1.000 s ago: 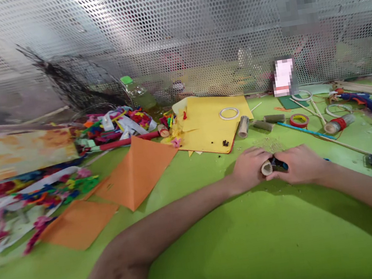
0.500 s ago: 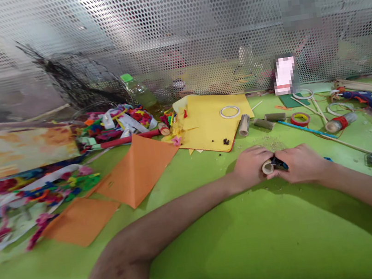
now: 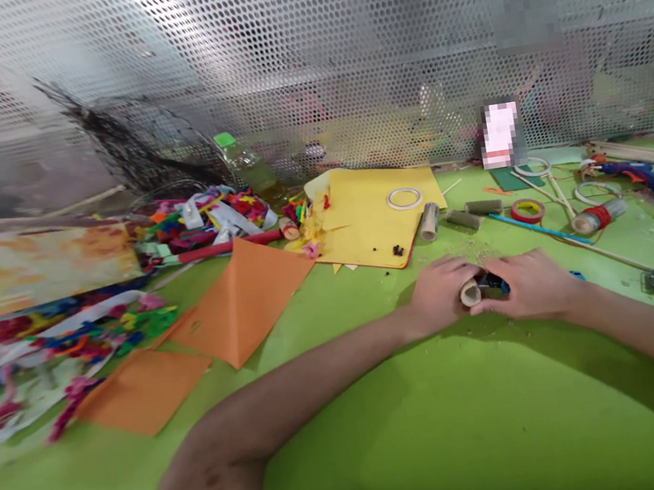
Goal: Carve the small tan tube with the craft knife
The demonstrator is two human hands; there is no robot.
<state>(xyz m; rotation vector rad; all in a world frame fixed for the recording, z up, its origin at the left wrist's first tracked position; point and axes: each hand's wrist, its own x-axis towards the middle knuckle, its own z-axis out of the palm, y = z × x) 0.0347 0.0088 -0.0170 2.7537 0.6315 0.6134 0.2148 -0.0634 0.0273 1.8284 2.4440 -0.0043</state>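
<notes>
A pale hollow tube (image 3: 470,294) sits between the two hands, just above or on the green worktop (image 3: 428,426) — which of the two I cannot tell. It lies at the right end of the left hand (image 3: 440,293), whose fingers curl closely around it, and its open end faces near; the long axis seems to run from near to far, though the hand hides most of the length. The right hand (image 3: 533,284) is just beside it on the right, thumb and fingers pinching a dark tool (image 3: 494,281) with some blue on it, which reaches left to the tube's side; whether the tip touches is hidden. The left hand is thus the nearer one, being already on the tube. Pale shavings (image 3: 478,249) lie just beyond the hands. Farther off are an upright tube piece (image 3: 428,222), two lying pieces (image 3: 464,219) (image 3: 484,207) and, to their right, a red and yellow tape roll (image 3: 529,220). A yellow sheet (image 3: 370,226) spreads on the far left of the hands, orange sheets (image 3: 244,306) lie nearer and farther left, and a blue glue gun (image 3: 633,173) rests at far right.
</notes>
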